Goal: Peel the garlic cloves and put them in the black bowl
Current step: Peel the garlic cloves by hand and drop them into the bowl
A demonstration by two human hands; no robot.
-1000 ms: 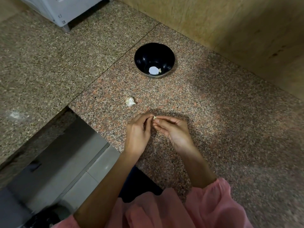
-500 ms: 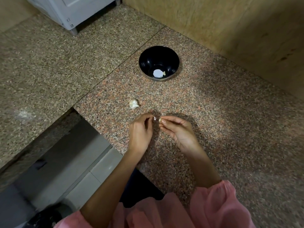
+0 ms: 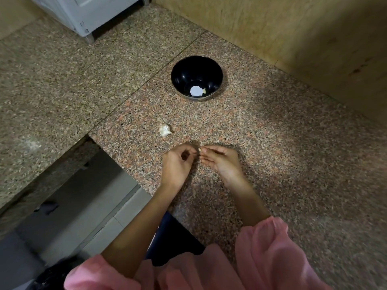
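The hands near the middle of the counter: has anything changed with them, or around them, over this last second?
Barely. The left hand and right hand stay over the same spot, pinching the garlic clove; their fingertips drew slightly apart, then closed again. The black bowl, the garlic piece and the counter stayed put; only the view shifted.

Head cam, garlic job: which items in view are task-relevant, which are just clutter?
Job: garlic clove pinched between left hand and right hand; white garlic piece on the counter; black bowl holding one peeled clove.
Lying about: white appliance at the back; wooden wall panel.
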